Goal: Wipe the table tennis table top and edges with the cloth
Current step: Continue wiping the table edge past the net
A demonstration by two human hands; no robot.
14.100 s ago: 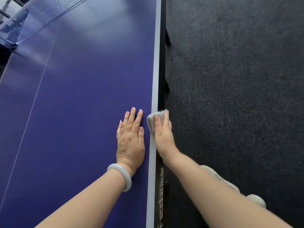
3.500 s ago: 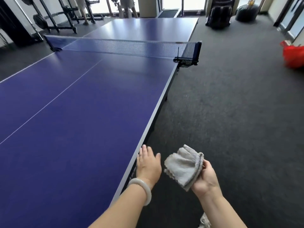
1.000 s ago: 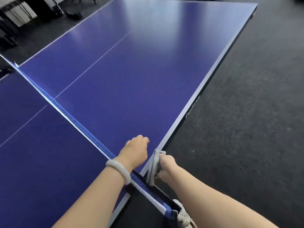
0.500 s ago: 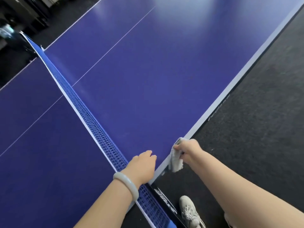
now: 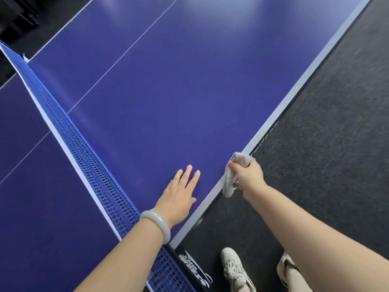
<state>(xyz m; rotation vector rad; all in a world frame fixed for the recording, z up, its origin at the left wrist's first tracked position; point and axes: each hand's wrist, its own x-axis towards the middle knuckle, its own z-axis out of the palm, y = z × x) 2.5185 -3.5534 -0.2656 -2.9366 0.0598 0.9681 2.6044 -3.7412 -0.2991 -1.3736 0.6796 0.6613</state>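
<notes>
The blue table tennis table [image 5: 181, 85] fills most of the view, its white-lined right edge [image 5: 294, 91] running diagonally. My right hand [image 5: 247, 175] grips a crumpled grey cloth [image 5: 232, 175] wrapped over that edge, just past the net. My left hand [image 5: 179, 196] lies flat on the blue top with fingers straight, a pale bangle on its wrist, between the net and the cloth.
The blue net [image 5: 84, 157] crosses the table diagonally from upper left to the clamp [image 5: 193, 268] at the bottom. Dark carpet [image 5: 326, 144] lies to the right. My light shoes [image 5: 235, 270] stand beside the table.
My right hand has slid the cloth farther along the edge, away from the net. My left hand has flattened from curled fingers to straight fingers on the top.
</notes>
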